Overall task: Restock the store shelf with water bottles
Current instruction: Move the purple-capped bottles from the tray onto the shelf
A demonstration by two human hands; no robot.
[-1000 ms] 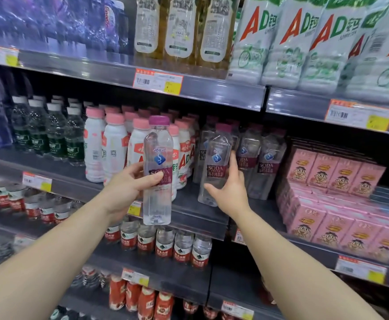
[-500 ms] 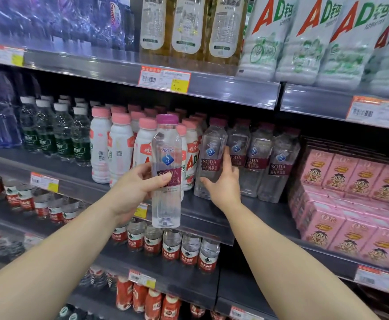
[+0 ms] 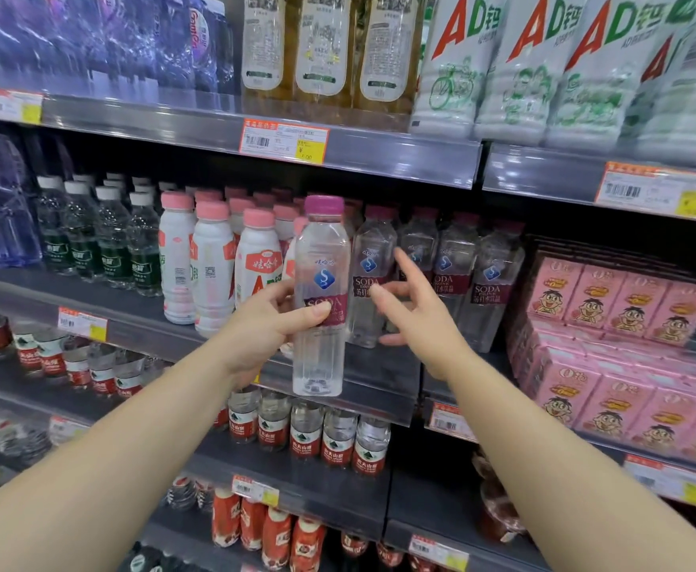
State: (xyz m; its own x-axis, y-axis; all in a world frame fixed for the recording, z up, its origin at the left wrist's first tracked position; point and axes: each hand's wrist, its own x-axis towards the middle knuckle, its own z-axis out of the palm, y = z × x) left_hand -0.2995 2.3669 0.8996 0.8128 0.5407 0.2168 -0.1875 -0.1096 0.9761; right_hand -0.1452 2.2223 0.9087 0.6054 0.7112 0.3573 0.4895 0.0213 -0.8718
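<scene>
— Where's the soda water bottle (image 3: 320, 299)?

— Upright in the left hand (image 3: 264, 324), thumb across its maroon label, held in front of the shelf (image 3: 379, 367) edge — just left of the row of soda bottles (image 3: 441, 274) standing there.

— And the right hand (image 3: 414, 307)?

— Its grip is released: fingers spread, holding nothing, close in front of that row. I can't tell whether a fingertip touches a bottle.

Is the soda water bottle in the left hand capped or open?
Capped. The soda water bottle, held upright by the left hand, has its purple cap seated on the neck.
</scene>
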